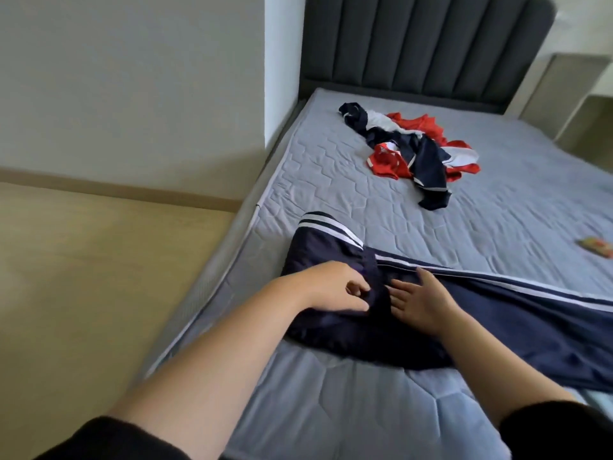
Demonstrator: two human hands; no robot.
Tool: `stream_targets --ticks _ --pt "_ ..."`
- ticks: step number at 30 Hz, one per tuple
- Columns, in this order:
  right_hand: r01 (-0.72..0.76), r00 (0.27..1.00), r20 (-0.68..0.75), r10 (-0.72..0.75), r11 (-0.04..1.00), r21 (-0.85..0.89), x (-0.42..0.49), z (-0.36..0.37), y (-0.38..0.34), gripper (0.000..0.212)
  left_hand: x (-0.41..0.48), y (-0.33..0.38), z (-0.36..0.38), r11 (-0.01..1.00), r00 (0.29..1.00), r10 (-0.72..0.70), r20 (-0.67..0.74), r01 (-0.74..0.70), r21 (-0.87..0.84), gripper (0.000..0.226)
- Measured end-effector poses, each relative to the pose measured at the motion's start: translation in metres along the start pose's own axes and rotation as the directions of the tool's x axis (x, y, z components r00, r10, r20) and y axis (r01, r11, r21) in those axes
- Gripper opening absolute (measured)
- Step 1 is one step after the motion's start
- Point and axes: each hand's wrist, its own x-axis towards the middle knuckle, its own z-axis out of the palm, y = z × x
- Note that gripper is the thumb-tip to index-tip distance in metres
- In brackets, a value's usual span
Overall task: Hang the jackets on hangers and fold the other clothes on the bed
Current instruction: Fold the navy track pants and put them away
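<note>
Navy trousers (504, 313) with white side stripes lie flat along the near part of the mattress (331, 167), waistband toward the left edge. My left hand (335, 288) rests on the waist part, its fingers loosely curled against the dark cloth. My right hand (419, 297) lies just beside it, fingers straight, pressing flat on the fabric. Farther up the bed sits a crumpled pile of red, white and navy clothes (414, 151).
A dark grey padded headboard (428, 44) stands at the far end. A small orange and brown object (595, 245) lies on the mattress at the right. Wooden floor (99, 260) runs along the bed's left side, with a wall behind.
</note>
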Motion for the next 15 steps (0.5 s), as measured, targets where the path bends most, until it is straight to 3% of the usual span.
stream_targets --ticks 2,4,5,6,7,10,15 --pt "-0.010 1.000 -0.006 0.010 0.995 -0.102 0.001 0.002 0.004 0.053 0.005 -0.008 0.006 0.998 0.959 -0.035 -0.282 0.048 0.039 0.025" --pt "0.025 1.000 0.000 -0.026 0.970 -0.242 0.000 0.013 0.008 0.051 0.010 -0.020 0.004 0.983 0.813 -0.083 -0.577 0.162 0.087 0.024" --pt "0.052 0.999 0.002 -0.054 0.952 -0.301 -0.002 0.020 0.010 0.047 0.012 -0.027 0.003 0.969 0.756 -0.085 -0.649 0.213 0.122 0.026" --pt "0.079 0.996 -0.007 -0.087 0.936 -0.344 -0.004 0.025 0.011 0.041 0.016 -0.035 0.002 0.953 0.755 -0.091 -0.650 0.255 0.162 0.031" --pt "0.103 0.993 -0.019 -0.118 0.924 -0.367 -0.003 0.028 0.012 0.034 0.018 -0.040 0.003 0.934 0.803 -0.123 -0.584 0.293 0.206 0.038" --pt "0.083 0.993 -0.045 -0.109 0.919 -0.386 -0.001 0.033 0.012 0.026 0.021 -0.048 0.016 0.882 0.926 -0.245 -0.288 0.337 0.330 0.052" --pt "0.075 0.994 0.101 -0.031 0.875 -0.478 -0.010 0.026 -0.009 0.019 0.020 -0.045 0.025 0.883 0.953 -0.150 -0.263 0.249 0.399 0.058"
